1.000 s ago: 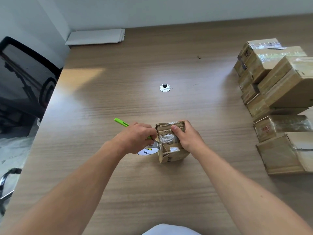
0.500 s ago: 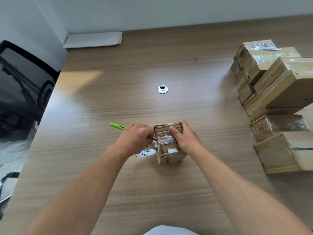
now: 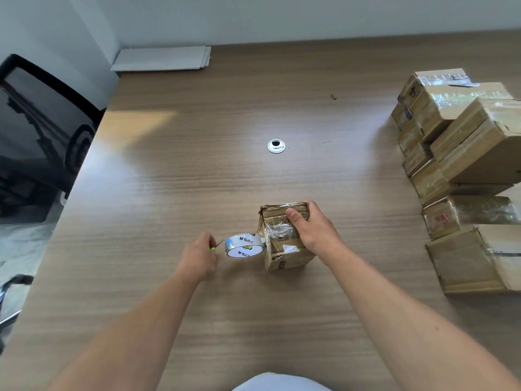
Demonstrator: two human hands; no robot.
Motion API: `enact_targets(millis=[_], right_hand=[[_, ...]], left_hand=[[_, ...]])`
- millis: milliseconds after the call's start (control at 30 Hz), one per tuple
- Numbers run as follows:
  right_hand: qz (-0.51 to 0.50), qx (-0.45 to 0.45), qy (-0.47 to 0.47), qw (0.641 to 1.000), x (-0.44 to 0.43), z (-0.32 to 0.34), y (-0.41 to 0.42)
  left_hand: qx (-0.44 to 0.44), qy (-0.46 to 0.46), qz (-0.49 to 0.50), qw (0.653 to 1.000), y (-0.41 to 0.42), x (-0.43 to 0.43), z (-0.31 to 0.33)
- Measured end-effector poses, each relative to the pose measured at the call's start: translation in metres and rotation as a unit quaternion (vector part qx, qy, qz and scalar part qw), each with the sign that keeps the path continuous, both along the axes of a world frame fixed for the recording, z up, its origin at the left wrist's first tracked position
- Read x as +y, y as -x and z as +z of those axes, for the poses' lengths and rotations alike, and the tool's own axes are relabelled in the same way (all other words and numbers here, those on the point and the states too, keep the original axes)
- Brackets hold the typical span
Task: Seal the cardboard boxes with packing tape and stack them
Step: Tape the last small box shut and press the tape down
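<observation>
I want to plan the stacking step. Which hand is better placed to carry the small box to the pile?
Probably the right hand: it already grips the small box and is nearer the pile. The left hand holds a green cutter beside the tape roll.

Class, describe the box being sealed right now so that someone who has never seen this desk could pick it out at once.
On the wooden desk, look near its front edge, well left of the stack of taped boxes at the right. The small cardboard box stands alone there, gripped by the right hand. Only it has a tape roll against its left side.
</observation>
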State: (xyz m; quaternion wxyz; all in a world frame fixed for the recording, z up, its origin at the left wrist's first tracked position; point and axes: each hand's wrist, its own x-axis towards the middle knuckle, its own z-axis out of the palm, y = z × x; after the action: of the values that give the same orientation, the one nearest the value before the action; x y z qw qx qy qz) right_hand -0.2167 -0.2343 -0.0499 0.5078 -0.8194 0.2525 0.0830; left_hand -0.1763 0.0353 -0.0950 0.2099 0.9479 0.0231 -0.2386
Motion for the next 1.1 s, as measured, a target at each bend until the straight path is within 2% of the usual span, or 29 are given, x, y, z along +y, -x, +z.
enact_targets(millis=[367, 500, 533, 600, 667, 733, 800, 867, 900, 1000, 1100], right_hand=[[-0.01, -0.001, -0.01, 1.0, 0.002, -0.003, -0.003], [-0.013, -0.002, -0.011, 1.0, 0.001, -0.006, -0.005], [-0.012, 0.0, -0.01, 1.0, 0.0, -0.006, -0.004], [-0.008, 0.002, -0.012, 1.0, 0.001, -0.005, -0.004], [-0.008, 0.002, -0.011, 1.0, 0.0, -0.005, -0.004], [-0.009, 0.001, -0.008, 1.0, 0.001, -0.006, -0.004], [-0.012, -0.001, -0.008, 1.0, 0.001, -0.005, -0.004], [-0.015, -0.003, -0.007, 1.0, 0.002, -0.005, -0.003], [-0.016, -0.003, -0.007, 1.0, 0.002, -0.005, -0.003], [-0.016, -0.002, -0.009, 1.0, 0.002, -0.003, -0.003], [-0.013, 0.001, -0.006, 1.0, 0.003, -0.002, -0.003]], left_hand=[[-0.037, 0.024, 0.092, 0.995, 0.013, 0.012, -0.025], [-0.023, 0.016, 0.086, 0.996, 0.012, 0.014, -0.025], [-0.032, 0.015, 0.087, 0.996, 0.01, 0.012, -0.02], [-0.111, 0.061, 0.087, 0.988, 0.002, 0.004, -0.002], [-0.17, 0.151, 0.007, 0.974, -0.009, -0.009, 0.025], [-0.117, 0.207, -0.125, 0.963, -0.02, -0.023, 0.052], [0.003, 0.218, -0.198, 0.955, -0.027, -0.039, 0.072], [0.11, 0.221, -0.222, 0.943, -0.032, -0.053, 0.077], [0.13, 0.217, -0.223, 0.941, -0.032, -0.059, 0.077], [0.127, 0.219, -0.185, 0.95, -0.03, -0.067, 0.072], [0.159, 0.216, -0.172, 0.948, -0.027, -0.066, 0.07]])
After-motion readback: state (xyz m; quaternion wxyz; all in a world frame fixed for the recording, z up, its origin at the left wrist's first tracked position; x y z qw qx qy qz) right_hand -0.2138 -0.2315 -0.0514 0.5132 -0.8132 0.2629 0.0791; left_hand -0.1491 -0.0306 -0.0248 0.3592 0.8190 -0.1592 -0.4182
